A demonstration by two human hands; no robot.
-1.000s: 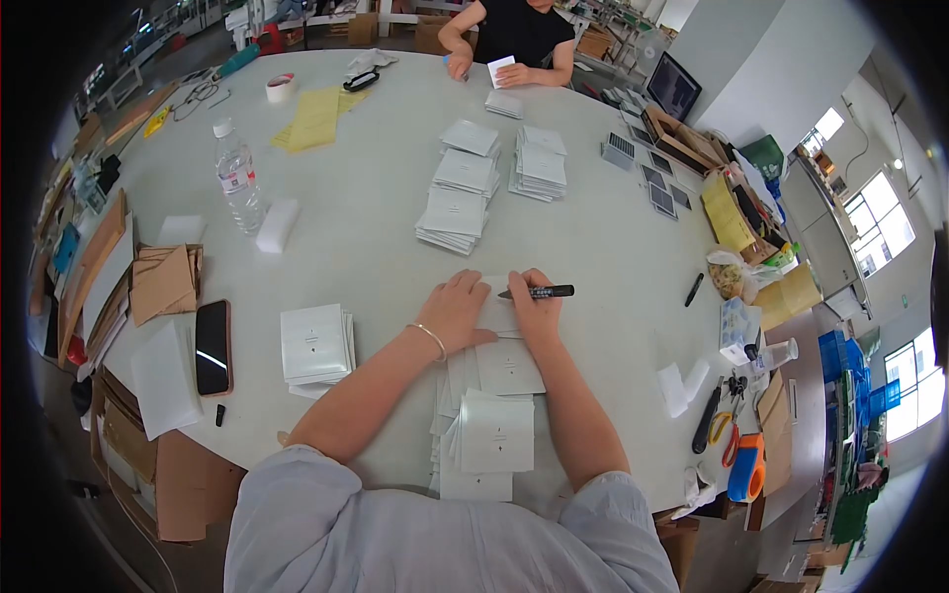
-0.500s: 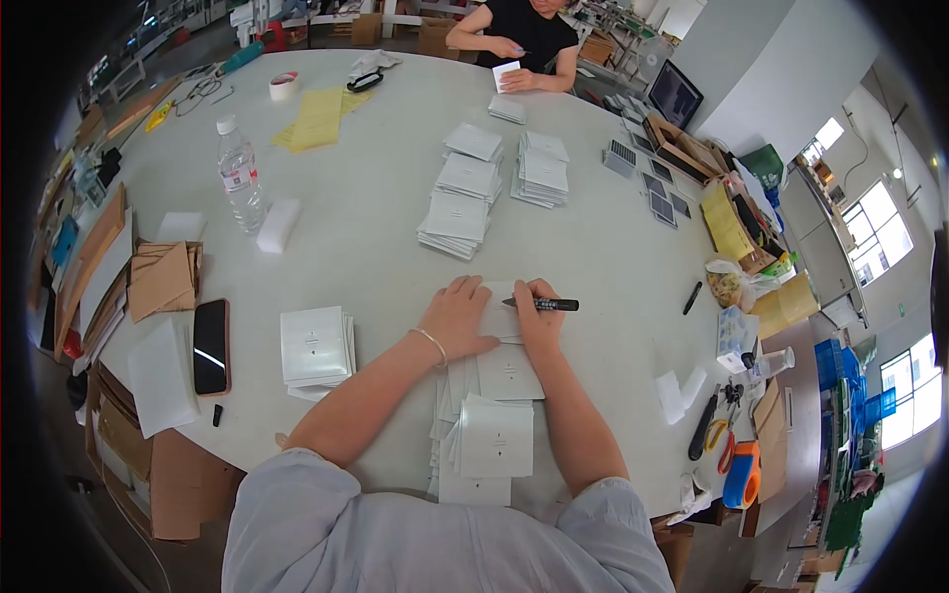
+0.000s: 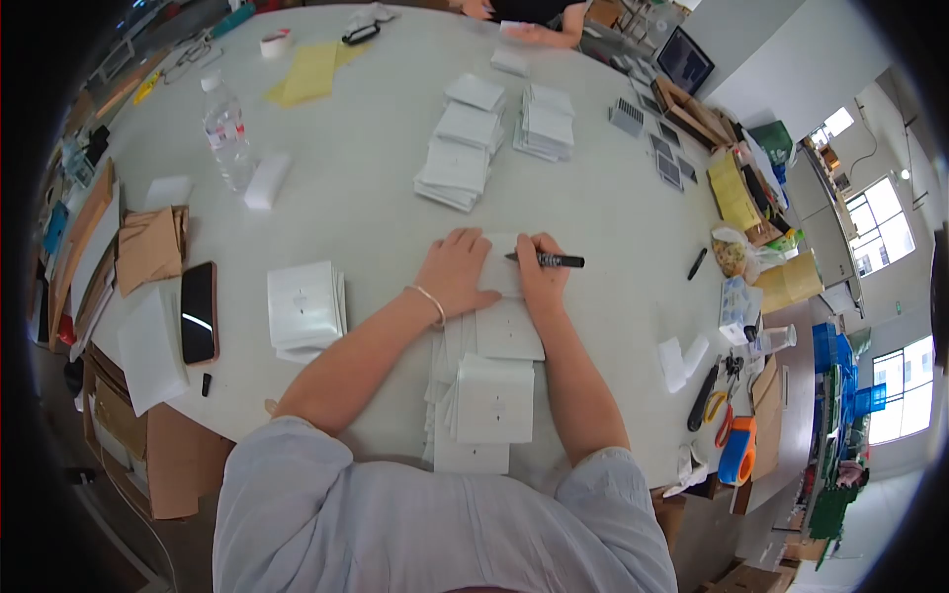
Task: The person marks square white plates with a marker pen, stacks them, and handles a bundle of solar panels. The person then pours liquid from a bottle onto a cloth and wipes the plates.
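Note:
My right hand (image 3: 542, 282) is closed around a black marker pen (image 3: 560, 260), its tip pointing left over a white square card or packet (image 3: 502, 259). Flat on that white piece's left side rests my left hand (image 3: 455, 273), fingers stretched out and thumb apart. Below my hands, between my forearms, lie overlapping white square packets (image 3: 496, 400) with small dark marks. Another stack of white packets (image 3: 301, 306) sits left of my left forearm. Farther up the table are more piles of white packets (image 3: 457, 163).
A water bottle (image 3: 227, 138) stands at upper left, a phone (image 3: 199, 314) below it. On the right lie a tape dispenser (image 3: 737, 451), scissors (image 3: 725, 400) and a second marker (image 3: 697, 264). Across the table, a person's hand (image 3: 531, 35) holds a white piece.
The view has tilted down, so the table things sit higher in the picture. My hands keep nearly the same pose on the white piece, the marker still in my right hand.

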